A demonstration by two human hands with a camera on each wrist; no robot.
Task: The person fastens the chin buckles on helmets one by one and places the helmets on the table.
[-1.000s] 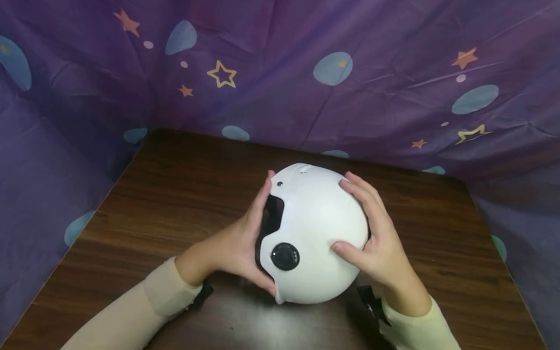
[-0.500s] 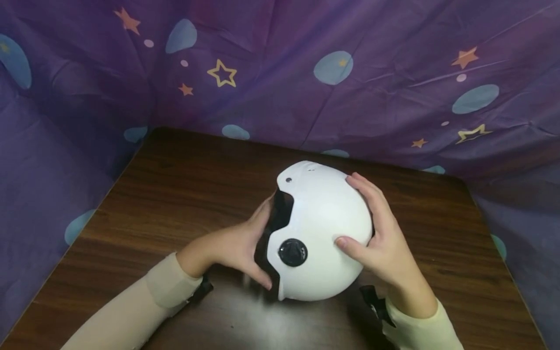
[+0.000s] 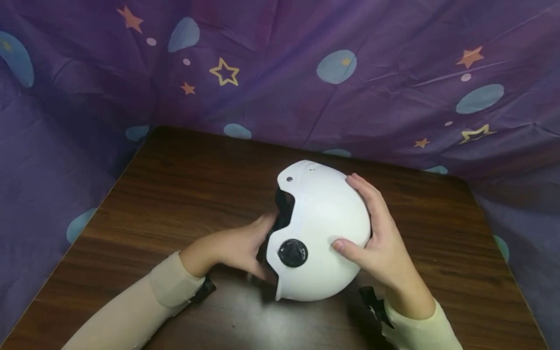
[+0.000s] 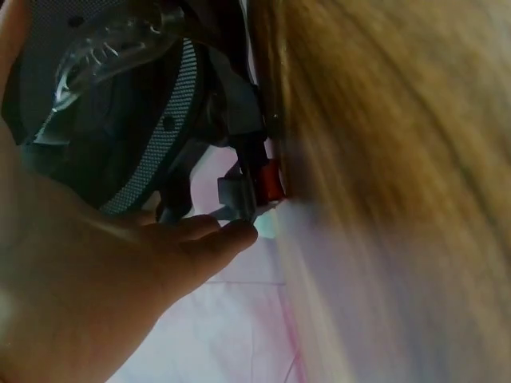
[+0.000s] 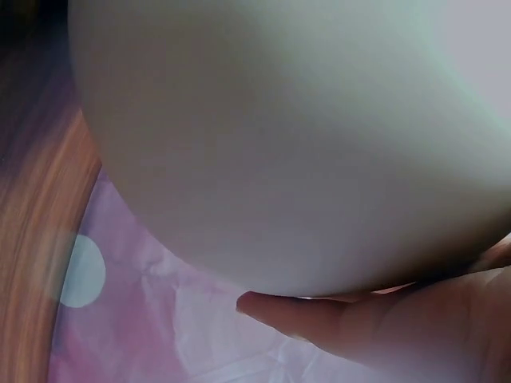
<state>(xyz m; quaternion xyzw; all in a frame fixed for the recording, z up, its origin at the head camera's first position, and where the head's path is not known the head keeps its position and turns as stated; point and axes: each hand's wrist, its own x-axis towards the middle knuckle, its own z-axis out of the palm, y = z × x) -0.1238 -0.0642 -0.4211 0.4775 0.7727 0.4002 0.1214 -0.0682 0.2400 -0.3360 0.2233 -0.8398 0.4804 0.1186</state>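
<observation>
A: Status on the white helmet (image 3: 321,209)?

B: On or just above the wooden table (image 3: 197,180), a bit right of centre in head view. Dome toward the right hand (image 3: 385,240), opening (image 3: 284,209) toward the left hand (image 3: 240,245). Can't tell about contact underneath.

A: Changes in the last second?

B: Left hand off the rim (image 3: 272,243), now in at the opening, fingertips out of sight behind the edge in head view. Slight rightward shift of the helmet too, then roughly steady.

A: Meaning for the work?

B: Right hand now alone in steadying the shell, by the look of it. Left probably free for the inside or the strap hardware.

A: Hand states?

B: Right: fingers and thumb curved round the dome from opposite sides, firm-looking hold. Left: fairly wide, fingers extended, thumb well apart, right beside a grey clip (image 4: 235,194) with a red piece (image 4: 270,179). No visible grip; can't tell about fingertip contact.

A: Brands, labels, text?

B: None readable. Tiny dark marks (image 3: 312,169) near the shell's far edge, too small to make out. Nothing legible on the black disc (image 3: 293,253). Just printed stars and ovals on the purple backdrop (image 3: 271,97).
</observation>
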